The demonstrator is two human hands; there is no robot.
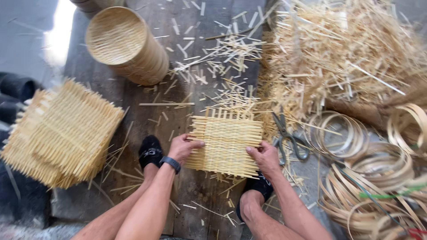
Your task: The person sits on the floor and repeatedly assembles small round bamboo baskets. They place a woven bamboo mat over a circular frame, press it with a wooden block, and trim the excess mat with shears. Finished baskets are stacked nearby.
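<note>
Both hands grasp one square woven bamboo mat point(226, 144), which lies flat between them on the wooden floor point(133, 115), just in front of the person's feet in black socks point(150, 152). Left hand point(183, 149) grips the mat's left edge, thumb on top and fingers beneath; a dark wristband point(171, 163) sits on that wrist. Right hand point(263, 158) pinches the near right corner. The long weaving strips run left to right from hand to hand, and loose strip ends project from the far edge. Neither hand is nearer; each holds its own side. Scissors point(287, 135) lie just right of the mat, near the right hand. A stack of finished mats point(62, 133) sits well to the left, a round woven basket point(126, 44) at far left, offcut waste point(338, 58) at far right, and coiled bamboo hoops point(378, 178) at near right.
</note>
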